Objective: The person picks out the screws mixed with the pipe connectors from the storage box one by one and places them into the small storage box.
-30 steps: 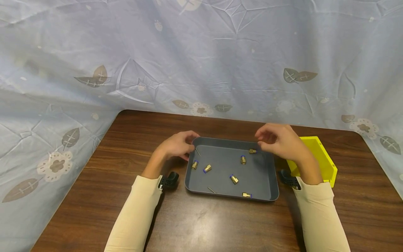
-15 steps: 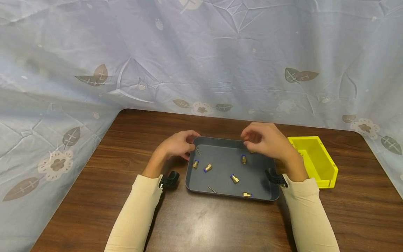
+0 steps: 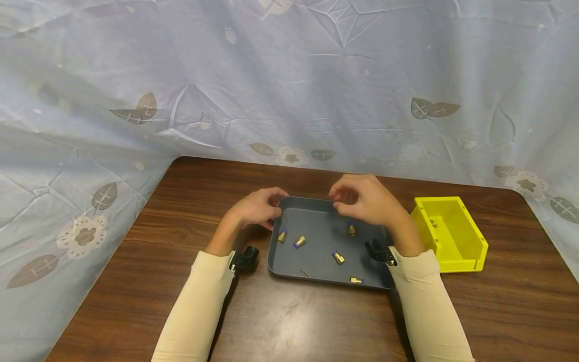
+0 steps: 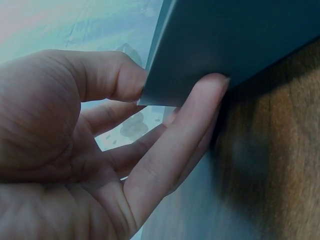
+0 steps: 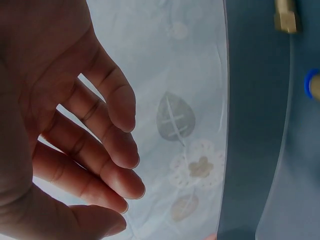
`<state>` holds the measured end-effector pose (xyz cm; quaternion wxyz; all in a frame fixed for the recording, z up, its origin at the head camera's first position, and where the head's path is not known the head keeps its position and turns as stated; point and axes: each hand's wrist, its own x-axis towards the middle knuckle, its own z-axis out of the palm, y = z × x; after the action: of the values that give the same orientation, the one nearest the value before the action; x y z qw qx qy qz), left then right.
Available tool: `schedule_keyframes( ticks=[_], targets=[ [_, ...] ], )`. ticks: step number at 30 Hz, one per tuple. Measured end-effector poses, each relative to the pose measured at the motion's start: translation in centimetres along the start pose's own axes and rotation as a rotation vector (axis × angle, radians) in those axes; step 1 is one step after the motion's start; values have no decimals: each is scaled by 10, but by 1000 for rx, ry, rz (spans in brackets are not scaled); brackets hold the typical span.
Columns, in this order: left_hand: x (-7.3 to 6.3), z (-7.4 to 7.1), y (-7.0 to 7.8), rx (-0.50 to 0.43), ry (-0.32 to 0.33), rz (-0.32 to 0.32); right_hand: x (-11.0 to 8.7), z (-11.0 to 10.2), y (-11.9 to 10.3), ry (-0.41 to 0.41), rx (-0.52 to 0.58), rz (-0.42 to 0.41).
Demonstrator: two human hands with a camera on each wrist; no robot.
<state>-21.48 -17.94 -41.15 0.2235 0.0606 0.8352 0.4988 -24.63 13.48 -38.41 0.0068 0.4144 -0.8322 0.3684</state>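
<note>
My left hand [image 3: 255, 207] grips the grey tray [image 3: 316, 251] at its far left corner. In the left wrist view, the thumb lies at the tray's rim and a finger [image 4: 170, 145] presses on the outer wall. Above the tray's far edge hovers my right hand [image 3: 368, 201], its fingers loosely bent around nothing. Several brass fittings with blue collars lie scattered in the tray, among them a fitting [image 3: 338, 258] near the middle and another fitting [image 3: 351, 230] just below the right hand. Two thin metal pins are also there, one pin [image 3: 306, 272] toward the near side.
A yellow bin [image 3: 459, 231] stands to the right of the tray, with small metal pieces [image 3: 434, 223] inside. The brown wooden table [image 3: 280, 322] holds both. Behind it hangs a patterned grey-blue cloth [image 3: 289, 90].
My right hand has moved left from the tray's right end, near the bin, to over its far edge, covering the far right fitting. The left hand has kept its grip on the tray.
</note>
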Motion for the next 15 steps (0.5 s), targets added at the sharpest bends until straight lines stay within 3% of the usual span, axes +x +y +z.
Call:
schedule_keyframes(
  ticks=[15],
  targets=[
    [1, -1, -1, -22, -2, -11, 34, 20, -10, -53, 5, -16]
  ],
)
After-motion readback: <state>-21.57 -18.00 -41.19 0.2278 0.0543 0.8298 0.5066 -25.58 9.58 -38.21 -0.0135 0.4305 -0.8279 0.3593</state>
